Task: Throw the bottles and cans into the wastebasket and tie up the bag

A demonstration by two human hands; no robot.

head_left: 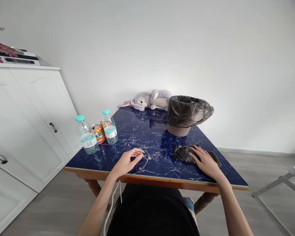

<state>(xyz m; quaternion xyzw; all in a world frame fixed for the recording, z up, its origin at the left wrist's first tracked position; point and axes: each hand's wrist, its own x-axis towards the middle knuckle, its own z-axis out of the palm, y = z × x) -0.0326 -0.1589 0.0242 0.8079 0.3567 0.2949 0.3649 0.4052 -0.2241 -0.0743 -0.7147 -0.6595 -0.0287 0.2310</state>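
My left hand [129, 161] rests near the front edge of the blue marble-patterned table [137, 131], fingers loosely curved and thumb apart, with nothing in it. On the right, my right hand [206, 162] lies flat with spread fingers on a crumpled black plastic bag [184, 153]. Behind that bag stands a pinkish bin [178, 131], its top covered by a black bin liner [186, 114] folded over the rim. Left of my left hand are two clear water bottles [88, 137] with turquoise caps. Orange drink cans [98, 133] stand between them, partly hidden by the bottles.
A grey plush rabbit [147, 99] lies at the table's far end against the wall. White cabinets [27, 124] stand on the left. A metal folding frame [272, 200] is on the floor at right. A white cable [112, 203] hangs by my body.
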